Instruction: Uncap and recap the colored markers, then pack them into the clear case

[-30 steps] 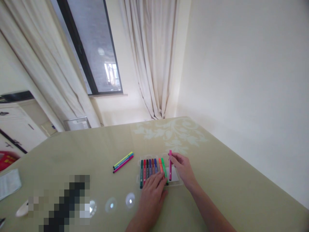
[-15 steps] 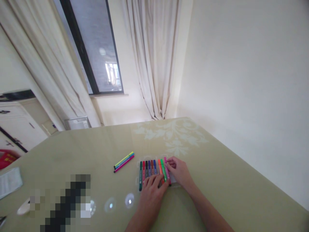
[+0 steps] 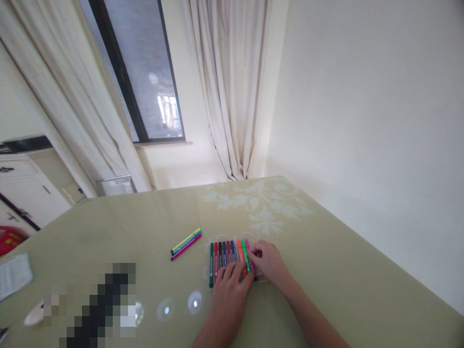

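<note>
A clear plastic case (image 3: 207, 273) lies on the table with a row of coloured markers (image 3: 219, 253) in it, dark green at the left end. Over the lower part of this row lies my left hand (image 3: 229, 285), fingers spread and resting on the markers. An orange marker (image 3: 239, 251), a green marker (image 3: 244, 246) and a pink marker (image 3: 247, 243) sit at the right of the row. My right hand (image 3: 270, 261) is curled at the case's right side, thumb and fingertips closed at the pink marker. The pink marker's lower part is mostly covered by my hands.
Three loose markers, yellow, blue and magenta (image 3: 188, 245), lie side by side left of the case. A folded paper or cloth (image 3: 15, 275) and a white object (image 3: 34, 312) are at the table's left, near a pixelated dark area. A wall (image 3: 362, 145) borders the right side.
The pink marker's top has shifted slightly toward me and now lies closer to the green one. My right hand has drawn back a little with its fingers more curled. The left hand stays nearly still.
</note>
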`<action>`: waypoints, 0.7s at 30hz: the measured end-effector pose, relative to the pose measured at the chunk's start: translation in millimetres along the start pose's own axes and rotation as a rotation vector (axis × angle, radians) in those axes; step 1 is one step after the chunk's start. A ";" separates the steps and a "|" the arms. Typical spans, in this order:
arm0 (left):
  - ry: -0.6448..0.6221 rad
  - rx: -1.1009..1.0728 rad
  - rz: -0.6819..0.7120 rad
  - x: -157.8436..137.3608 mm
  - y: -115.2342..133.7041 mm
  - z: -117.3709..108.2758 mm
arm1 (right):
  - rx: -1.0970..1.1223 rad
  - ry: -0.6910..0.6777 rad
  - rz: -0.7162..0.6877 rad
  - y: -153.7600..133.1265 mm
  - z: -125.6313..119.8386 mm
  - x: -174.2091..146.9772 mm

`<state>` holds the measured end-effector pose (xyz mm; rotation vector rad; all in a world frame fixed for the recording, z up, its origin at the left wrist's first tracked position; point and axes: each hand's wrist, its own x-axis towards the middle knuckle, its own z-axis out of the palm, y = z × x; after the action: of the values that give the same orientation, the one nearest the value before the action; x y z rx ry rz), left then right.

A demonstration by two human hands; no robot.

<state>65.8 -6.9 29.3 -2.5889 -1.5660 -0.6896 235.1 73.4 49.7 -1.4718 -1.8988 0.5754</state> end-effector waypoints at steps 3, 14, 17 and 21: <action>-0.004 -0.118 0.004 1.4 -9.2 -7.5 | 0.018 0.017 -0.041 -1.0 -3.2 -0.1; 0.117 0.328 -0.652 -14.0 -111.4 -43.5 | -0.003 0.039 -0.076 -8.7 -4.6 -2.6; 0.074 0.381 -0.661 -16.6 -112.4 -44.8 | 0.010 0.047 -0.086 -9.1 -4.4 -2.8; 0.117 0.306 -0.680 -13.6 -111.0 -45.2 | 0.021 0.046 -0.091 -11.6 -2.9 -3.6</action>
<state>-49.7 24.7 43.4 -1.7537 -2.3033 -0.5477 230.0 66.7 58.9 -1.3660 -1.9080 0.5137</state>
